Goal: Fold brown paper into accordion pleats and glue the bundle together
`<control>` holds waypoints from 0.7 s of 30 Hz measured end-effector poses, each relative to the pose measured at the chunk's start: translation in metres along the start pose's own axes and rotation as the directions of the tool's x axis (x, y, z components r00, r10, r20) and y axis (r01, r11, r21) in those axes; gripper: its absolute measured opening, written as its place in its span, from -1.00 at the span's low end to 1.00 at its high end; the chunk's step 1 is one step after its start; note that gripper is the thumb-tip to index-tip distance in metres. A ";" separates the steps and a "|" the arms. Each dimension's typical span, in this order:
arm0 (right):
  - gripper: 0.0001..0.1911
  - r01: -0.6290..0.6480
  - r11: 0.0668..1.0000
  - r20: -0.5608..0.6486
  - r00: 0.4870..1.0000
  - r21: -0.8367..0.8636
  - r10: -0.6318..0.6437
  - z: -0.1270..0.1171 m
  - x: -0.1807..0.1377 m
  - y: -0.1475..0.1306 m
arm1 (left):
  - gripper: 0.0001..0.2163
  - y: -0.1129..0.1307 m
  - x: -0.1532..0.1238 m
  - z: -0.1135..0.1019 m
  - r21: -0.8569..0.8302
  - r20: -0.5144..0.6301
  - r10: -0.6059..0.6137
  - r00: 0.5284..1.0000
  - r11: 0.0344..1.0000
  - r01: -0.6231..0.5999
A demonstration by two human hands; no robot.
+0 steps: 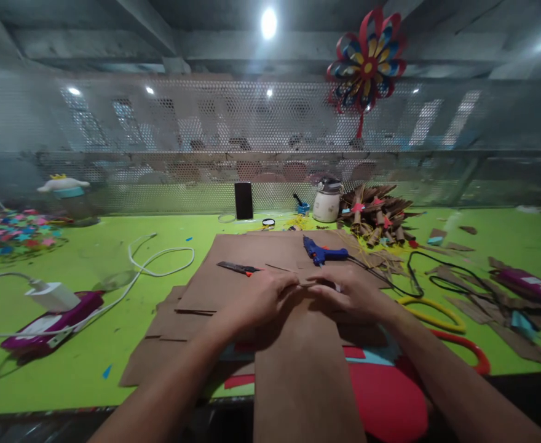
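On the green tabletop (3, 387) we note, at left, a white charger (56, 298) seated in a purple power strip (80, 309), with coloured stars (15, 231) heaped farther back. Near the rear we record an upright dark slab (243, 201) and, right of it, a pale jar (326, 206); above, a multicoloured flower ornament (367, 67) overlaps the perforated screen (233, 123) in our view.

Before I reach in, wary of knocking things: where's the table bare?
Bare green table shows behind the right purple strip and, bar a blue scrap, between the left purple strip and cardboard. Crowded: around left hand, right hand and glue gun.
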State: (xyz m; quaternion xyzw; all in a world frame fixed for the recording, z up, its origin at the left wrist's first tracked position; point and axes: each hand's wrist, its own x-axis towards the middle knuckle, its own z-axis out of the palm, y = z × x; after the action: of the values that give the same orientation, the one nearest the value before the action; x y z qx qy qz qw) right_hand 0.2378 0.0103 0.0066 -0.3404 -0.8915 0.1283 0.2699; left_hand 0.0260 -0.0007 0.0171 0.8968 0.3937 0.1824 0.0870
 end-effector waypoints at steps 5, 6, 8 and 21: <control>-0.66 0.039 0.996 0.073 0.997 -0.080 -0.033 0.009 0.000 -0.007 | -0.68 0.000 0.001 0.004 0.022 0.011 -0.002 1.000 1.000 0.001; -0.64 0.027 0.994 0.099 0.995 -0.103 -0.017 0.010 -0.001 -0.008 | -0.67 0.000 0.001 0.003 -0.003 0.021 -0.008 1.000 1.000 0.008; -0.61 -0.001 0.990 0.127 0.992 -0.143 0.019 0.011 -0.003 -0.009 | -0.66 -0.001 0.001 0.001 -0.085 0.066 -0.011 0.998 0.996 0.017; -0.59 -0.042 0.996 0.285 0.958 0.083 0.017 -0.004 -0.003 -0.001 | -0.73 -0.019 0.003 -0.022 -0.335 0.252 0.075 0.965 0.942 0.014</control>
State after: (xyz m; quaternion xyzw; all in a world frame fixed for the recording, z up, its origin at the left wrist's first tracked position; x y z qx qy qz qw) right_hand 0.2418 0.0074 0.0093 -0.3194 -0.9094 0.2188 0.1522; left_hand 0.0066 0.0144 0.0329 0.8912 0.3283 0.1278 0.2859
